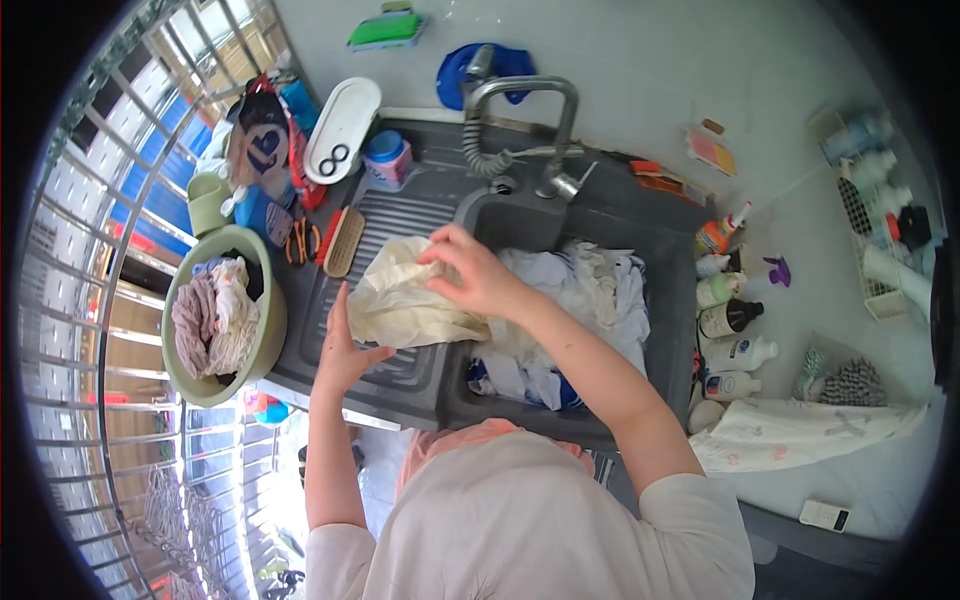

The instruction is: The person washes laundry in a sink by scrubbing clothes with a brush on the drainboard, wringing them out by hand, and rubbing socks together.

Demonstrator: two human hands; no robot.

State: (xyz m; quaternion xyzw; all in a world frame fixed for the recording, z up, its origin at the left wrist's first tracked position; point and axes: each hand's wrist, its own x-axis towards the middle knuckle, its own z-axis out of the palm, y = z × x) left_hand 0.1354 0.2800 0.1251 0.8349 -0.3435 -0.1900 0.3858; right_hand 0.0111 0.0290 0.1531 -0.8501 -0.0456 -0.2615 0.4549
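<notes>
A cream cloth [405, 300] lies bunched on the ribbed drainboard [400, 215] of the grey sink. My right hand [475, 275] is over the cloth's right part, its thumb and fingers pinched together at the fabric. At the cloth's lower left is my left hand [347, 345], its fingers spread and thumb stretched out, holding nothing. White wet laundry [600, 290] with some blue parts fills the basin to the right. A wooden scrubbing brush [344, 242] rests on the drainboard behind the cloth.
On the left stands a green tub [272, 345] of clothes. A metal faucet [568, 115] rises behind the basin. Near it are a pink jar with a blue lid [387, 160] and a white tray [342, 125]. Several bottles [735, 318] line the right side, beside a folded towel [800, 435].
</notes>
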